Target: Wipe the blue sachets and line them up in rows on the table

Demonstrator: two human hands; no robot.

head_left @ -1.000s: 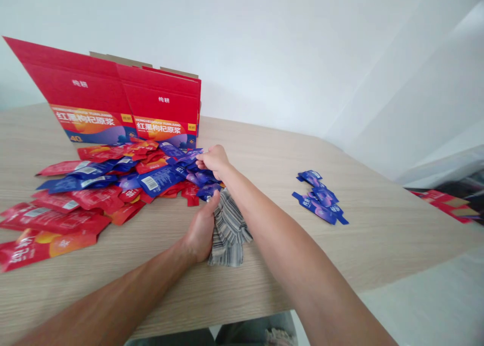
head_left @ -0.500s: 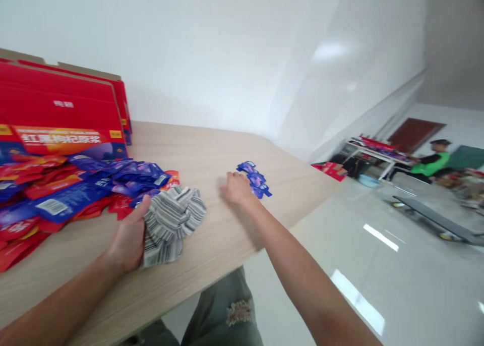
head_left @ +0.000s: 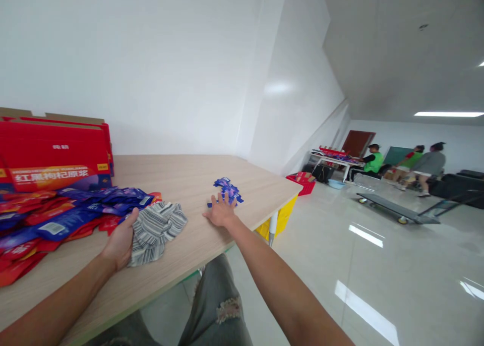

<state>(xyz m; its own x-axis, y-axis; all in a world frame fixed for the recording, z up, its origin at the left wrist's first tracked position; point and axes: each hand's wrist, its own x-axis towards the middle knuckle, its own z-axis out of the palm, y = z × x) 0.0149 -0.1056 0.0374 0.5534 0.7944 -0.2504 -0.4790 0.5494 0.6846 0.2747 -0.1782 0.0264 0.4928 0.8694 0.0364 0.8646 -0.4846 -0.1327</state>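
A crumpled grey-striped cloth [head_left: 157,230] is held by my left hand [head_left: 121,241], its thumb along the cloth's upper left edge. Part of the cloth rests on the wooden table [head_left: 170,172]. With fingers spread, my right hand [head_left: 221,212] reaches the near edge of a small cluster of blue-purple sachets [head_left: 229,188], its fingertips over some of them. Left of the cloth lies a heap of red and blue sachets [head_left: 68,220], spreading out of the frame's left side.
Red printed cartons [head_left: 56,152] stand behind the heap, near a white wall. Past the table's right end are a yellow crate [head_left: 283,219], a red crate [head_left: 304,184] and a flat trolley [head_left: 393,207]. Several people are farther back, one seated [head_left: 373,160] at another table.
The view has tilted up and turned right, bringing more of the room in. My right hand has opened its fingers and moved onto the small sachet cluster. My left hand keeps the cloth.
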